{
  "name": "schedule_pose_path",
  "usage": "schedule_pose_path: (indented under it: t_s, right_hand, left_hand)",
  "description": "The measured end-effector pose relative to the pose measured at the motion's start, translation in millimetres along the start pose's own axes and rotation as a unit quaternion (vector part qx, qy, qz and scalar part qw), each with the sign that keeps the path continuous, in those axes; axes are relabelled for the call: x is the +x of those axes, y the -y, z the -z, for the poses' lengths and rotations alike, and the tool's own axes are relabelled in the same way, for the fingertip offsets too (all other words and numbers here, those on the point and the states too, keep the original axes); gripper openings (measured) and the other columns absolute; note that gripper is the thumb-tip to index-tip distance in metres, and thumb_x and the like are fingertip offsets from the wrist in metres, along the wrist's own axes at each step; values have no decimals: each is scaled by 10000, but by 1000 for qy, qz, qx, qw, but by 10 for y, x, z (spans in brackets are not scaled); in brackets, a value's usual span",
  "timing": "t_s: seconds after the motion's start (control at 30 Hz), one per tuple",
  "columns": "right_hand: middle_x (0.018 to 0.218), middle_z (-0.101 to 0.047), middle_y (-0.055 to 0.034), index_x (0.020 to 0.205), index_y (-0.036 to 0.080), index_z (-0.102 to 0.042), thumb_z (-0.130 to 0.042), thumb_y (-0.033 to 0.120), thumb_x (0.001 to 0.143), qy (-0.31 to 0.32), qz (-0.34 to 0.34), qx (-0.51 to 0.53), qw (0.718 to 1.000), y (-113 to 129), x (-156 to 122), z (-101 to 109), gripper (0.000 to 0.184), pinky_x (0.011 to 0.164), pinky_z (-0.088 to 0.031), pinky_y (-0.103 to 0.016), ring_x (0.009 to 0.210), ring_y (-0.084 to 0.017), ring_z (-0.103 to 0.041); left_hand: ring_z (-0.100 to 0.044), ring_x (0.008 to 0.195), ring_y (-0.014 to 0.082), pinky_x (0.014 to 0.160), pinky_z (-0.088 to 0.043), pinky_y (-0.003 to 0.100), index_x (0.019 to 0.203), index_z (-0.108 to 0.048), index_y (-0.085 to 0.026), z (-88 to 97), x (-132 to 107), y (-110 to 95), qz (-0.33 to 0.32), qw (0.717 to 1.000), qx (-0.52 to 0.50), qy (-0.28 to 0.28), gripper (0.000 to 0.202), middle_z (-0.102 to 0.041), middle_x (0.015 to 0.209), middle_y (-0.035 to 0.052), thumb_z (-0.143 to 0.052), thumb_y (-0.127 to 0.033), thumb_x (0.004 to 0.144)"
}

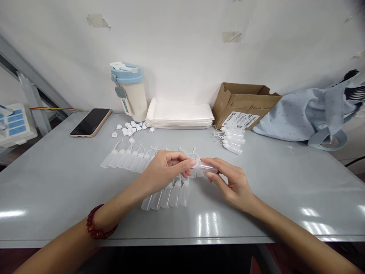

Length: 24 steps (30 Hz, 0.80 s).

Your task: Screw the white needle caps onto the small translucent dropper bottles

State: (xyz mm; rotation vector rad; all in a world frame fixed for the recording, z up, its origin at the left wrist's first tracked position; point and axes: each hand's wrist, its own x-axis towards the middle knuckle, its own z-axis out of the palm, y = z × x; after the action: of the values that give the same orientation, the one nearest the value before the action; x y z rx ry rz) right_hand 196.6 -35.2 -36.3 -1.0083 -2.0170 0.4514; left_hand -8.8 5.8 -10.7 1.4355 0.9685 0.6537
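My right hand [232, 182] pinches a small clear plastic bottle [207, 166] held sideways above the grey table [57, 198]. My left hand [167, 167] meets it at the bottle's left end, its fingertips closed there on the cap end. Under my hands lies a row of several clear bottles [168, 196]. A longer row of bottles [127, 160] with tethered caps lies to the left. A small pile of bottles [232, 140] lies at the right, in front of the box. Loose white caps [129, 129] are scattered further back.
A blue-lidded tumbler [131, 91], a stack of white sheets [179, 114] and an open cardboard box [242, 104] stand along the wall. A phone [91, 121] lies back left, a blue-keyed device [14, 123] at the left edge, a blue cloth [310, 110] at the right.
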Motion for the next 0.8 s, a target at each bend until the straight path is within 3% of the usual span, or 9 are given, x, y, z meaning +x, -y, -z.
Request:
schedule_pose_path:
  t_s: [0.1, 0.2, 0.3, 0.47, 0.6, 0.8]
  right_hand:
    - [828, -598, -43, 1211, 201, -543, -478, 92, 884, -19, 47, -18, 999, -14, -7, -24, 351, 582, -467, -263, 687, -132, -551]
    - [812, -598, -42, 1191, 200, -554, -476, 106, 885, -23, 54, -29, 998, -11, -11, -21, 329, 573, -463, -268, 670, -136, -548]
    - [713, -577, -7, 1148, 192, -575, -475, 186, 904, -4, -8, -9, 1000, 7, -7, 15, 264, 530, -440, -256, 574, -116, -506]
    - [602, -527, 29, 1058, 168, -614, -415, 313, 940, 59, -133, 115, 983, 36, 34, 71, 273, 480, -410, -230, 486, -90, -472]
    - [715, -621, 0, 1087, 184, -602, -447, 289, 930, 38, -118, 110, 986, 32, 40, 77, 245, 531, -448, -234, 555, -99, -539]
    - [853, -634, -35, 1138, 195, -583, -517, 144, 889, -17, 16, 12, 1000, 13, 31, 78, 262, 625, -461, -246, 726, -128, -576]
  left_hand:
    - [-597, 563, 124, 581, -482, 243, 705, -662, -162, -11, -19, -25, 9, 999, 13, 35, 265, -637, 611, 11, -578, -370, 845]
    - [-588, 573, 123, 575, -487, 235, 735, -656, -166, -28, -47, -44, -11, 999, 24, 36, 238, -624, 617, 9, -578, -360, 849]
    - [-600, 617, 130, 607, -505, 238, 833, -665, -174, -49, -73, -23, -72, 995, 62, 15, 173, -636, 683, 16, -589, -328, 846]
    - [-617, 748, 149, 669, -515, 241, 907, -668, -174, -94, -82, 37, -179, 969, 166, -25, 159, -671, 856, 46, -567, -290, 864]
    - [-629, 758, 142, 679, -517, 228, 887, -664, -169, -111, -76, -5, -139, 982, 128, -20, 174, -671, 835, 30, -573, -316, 860]
    - [-616, 668, 117, 641, -493, 223, 777, -652, -150, -80, -90, -34, -37, 996, 71, 38, 304, -637, 700, 10, -538, -414, 878]
